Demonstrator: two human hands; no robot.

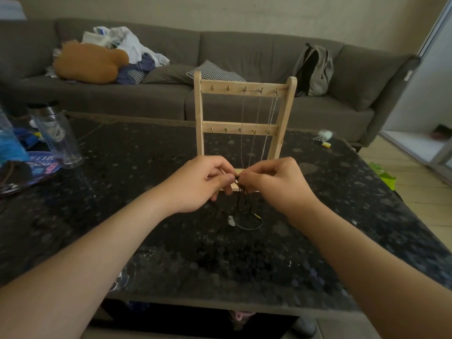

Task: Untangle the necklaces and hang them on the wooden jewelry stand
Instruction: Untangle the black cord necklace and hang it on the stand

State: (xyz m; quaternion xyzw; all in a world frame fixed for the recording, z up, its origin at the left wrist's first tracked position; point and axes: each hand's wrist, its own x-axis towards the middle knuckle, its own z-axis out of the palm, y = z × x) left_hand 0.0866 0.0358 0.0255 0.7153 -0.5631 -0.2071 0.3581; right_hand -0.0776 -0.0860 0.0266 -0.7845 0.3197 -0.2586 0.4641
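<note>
Both hands are up in front of the wooden jewelry stand [220, 125], working one tangle. Left hand [200, 183] pinches a black cord necklace [241, 204] between thumb and curled fingers. Right hand [275, 184] pinches the same cord just beside it, fingertips of the two hands nearly touching at a small knot. So both are grasping the cord; neither is released.

The cord hangs down from the pinch in dark loops. Its lower part lies on the desk [146, 216], curling into a ring near a white pendant [231, 220]. A small gold end piece shows on the cord to the right of the pendant. How many cords are in the tangle is hard to tell.

The stand sits upright on the desk just behind the hands, its base partly hidden by them. It has two cross bars with rows of small hooks. Thin silver chains [256, 123] hang from the right-side hooks of the top bar, down past the lower bar. The left hooks are bare.

At desk left stands a clear plastic bottle [56, 135] with a dark lid. A small yellow item [326, 144] lies at the far right of the desk.

Behind is a grey sofa [244, 52] with a brown plush toy [90, 62], a pile of clothes [127, 42], a checked cushion [215, 72] and a grey backpack [315, 69].
</note>
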